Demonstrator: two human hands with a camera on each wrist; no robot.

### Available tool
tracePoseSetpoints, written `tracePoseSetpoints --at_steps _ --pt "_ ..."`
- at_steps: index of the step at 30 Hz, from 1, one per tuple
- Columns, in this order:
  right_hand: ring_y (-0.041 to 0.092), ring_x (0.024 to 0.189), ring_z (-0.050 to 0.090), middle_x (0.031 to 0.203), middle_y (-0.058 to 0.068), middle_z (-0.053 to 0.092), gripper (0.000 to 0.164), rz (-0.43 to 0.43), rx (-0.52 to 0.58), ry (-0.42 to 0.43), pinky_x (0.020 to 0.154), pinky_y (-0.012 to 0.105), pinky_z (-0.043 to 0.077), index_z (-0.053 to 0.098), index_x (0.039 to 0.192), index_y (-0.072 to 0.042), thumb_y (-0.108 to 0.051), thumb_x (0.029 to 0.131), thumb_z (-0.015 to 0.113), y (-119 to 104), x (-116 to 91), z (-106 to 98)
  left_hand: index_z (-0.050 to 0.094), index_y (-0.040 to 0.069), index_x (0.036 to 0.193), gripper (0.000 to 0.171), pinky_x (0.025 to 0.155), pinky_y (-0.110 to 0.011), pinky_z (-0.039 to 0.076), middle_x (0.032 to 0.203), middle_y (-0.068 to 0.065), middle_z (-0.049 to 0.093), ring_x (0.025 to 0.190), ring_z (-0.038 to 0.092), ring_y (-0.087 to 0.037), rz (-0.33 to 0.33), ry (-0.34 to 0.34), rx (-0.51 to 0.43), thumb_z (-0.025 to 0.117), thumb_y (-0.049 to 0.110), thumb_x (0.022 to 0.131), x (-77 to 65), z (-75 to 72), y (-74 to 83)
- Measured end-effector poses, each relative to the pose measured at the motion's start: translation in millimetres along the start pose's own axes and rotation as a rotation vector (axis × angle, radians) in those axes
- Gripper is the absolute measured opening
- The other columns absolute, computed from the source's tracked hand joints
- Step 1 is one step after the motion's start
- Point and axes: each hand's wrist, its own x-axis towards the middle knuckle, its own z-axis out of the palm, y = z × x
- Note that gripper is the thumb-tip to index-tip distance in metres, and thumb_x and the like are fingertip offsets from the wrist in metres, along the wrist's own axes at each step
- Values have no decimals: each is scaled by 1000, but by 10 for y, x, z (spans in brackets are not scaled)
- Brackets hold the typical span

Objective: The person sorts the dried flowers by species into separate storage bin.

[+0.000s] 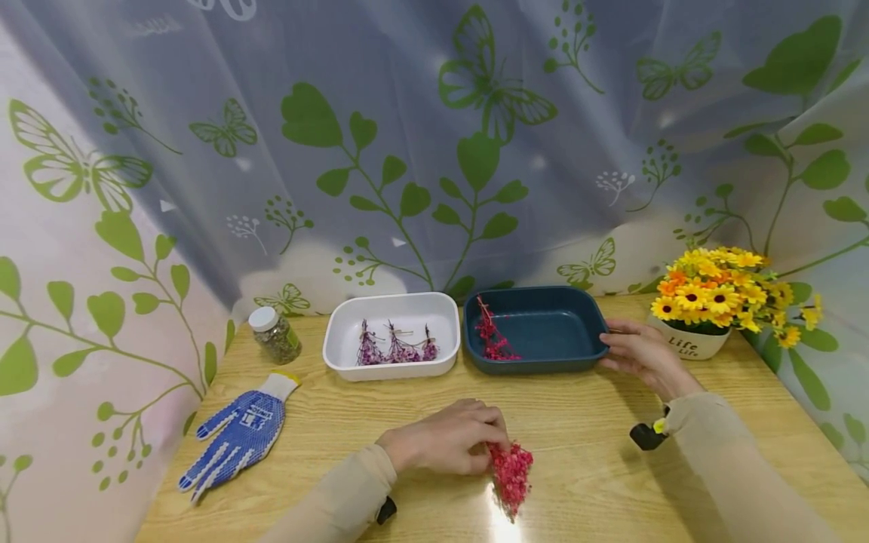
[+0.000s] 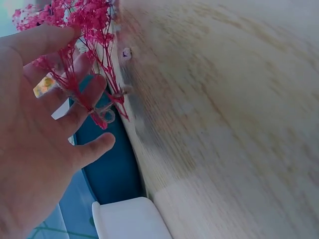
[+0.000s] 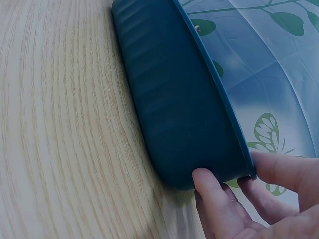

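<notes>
My left hand point(image 1: 451, 439) pinches a bunch of pink dried flowers point(image 1: 512, 477) above the near middle of the table. In the left wrist view, the bunch point(image 2: 92, 30) has thin stems tied with twine, between the thumb and the fingers. My right hand point(image 1: 645, 354) grips the right end of a dark blue tray point(image 1: 553, 367), at its rim and outer wall. A similar pink bunch point(image 1: 494, 335) lies inside that tray, at its left end. Beside it stands a white tray point(image 1: 390, 372) holding three purple dried bunches point(image 1: 400, 348).
At the left are a white-lidded jar point(image 1: 277, 335) and a blue-and-white glove point(image 1: 241, 434). A potted bunch of yellow flowers point(image 1: 720, 294) stands at the right, close to my right hand. Behind the wooden table point(image 1: 597, 467) hangs a patterned curtain point(image 1: 407, 151).
</notes>
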Motion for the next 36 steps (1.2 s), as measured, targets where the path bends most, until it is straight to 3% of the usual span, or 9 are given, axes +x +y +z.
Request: tracePoseSetpoints --at_steps 4,6,9,11,16,21,28,32,36 --pt "1 100 71 153 25 50 77 -4 -41 3 95 29 65 15 168 1 -20 109 60 14 7 5 71 27 127 31 119 -27 44 126 12 66 122 58 -5 24 18 -22 64 21 98 0 -38 5" --pt "1 100 71 162 28 40 77 -4 -50 5 96 30 64 15 168 1 -21 109 60 17 12 6 70 24 130 30 118 -25 45 128 10 68 124 60 -6 34 29 -47 62 21 102 2 -66 -1" --pt "1 99 72 145 21 59 77 -3 -27 1 96 30 65 15 168 1 -19 108 60 14 16 -6 69 22 130 26 116 -21 47 129 8 70 123 62 -6 43 56 -94 59 23 107 3 -112 -9" --pt "2 98 73 124 4 71 77 -1 -5 -1 94 30 65 15 167 2 -17 108 60 6 12 -10 68 22 127 22 111 -19 50 125 7 72 117 64 -5 41 74 -122 57 24 109 1 -137 -13" --pt "3 94 74 98 -17 71 77 -2 40 -10 89 29 66 14 167 3 -13 108 60 -7 1 -8 66 21 125 21 107 -21 52 120 7 72 114 65 -5 8 121 -163 54 29 111 -11 -166 -20" --pt "4 94 75 96 -16 71 78 -3 55 -13 89 29 66 13 167 3 -12 107 60 -9 2 1 63 19 120 22 93 -20 54 103 2 67 96 62 -6 -25 164 -290 49 35 113 -15 -177 -34" --pt "5 94 76 96 -16 73 78 -2 51 -8 90 30 66 14 167 3 -13 107 61 -6 10 7 48 16 152 43 96 -21 56 121 -7 72 103 66 -6 -146 222 -479 53 30 112 -23 -184 -48" --pt "5 95 75 98 -16 72 78 -1 50 -12 91 30 66 14 167 3 -14 107 62 -3 14 4 43 16 137 34 70 -17 45 91 -2 60 70 46 -3 -164 266 -585 58 15 106 -22 -185 -53" --pt "5 95 75 99 -16 72 78 -1 42 -12 92 30 66 14 167 3 -14 107 60 -2 14 0 47 16 122 21 69 -16 42 88 3 54 72 44 -2 -167 314 -611 59 11 105 -24 -206 -48"
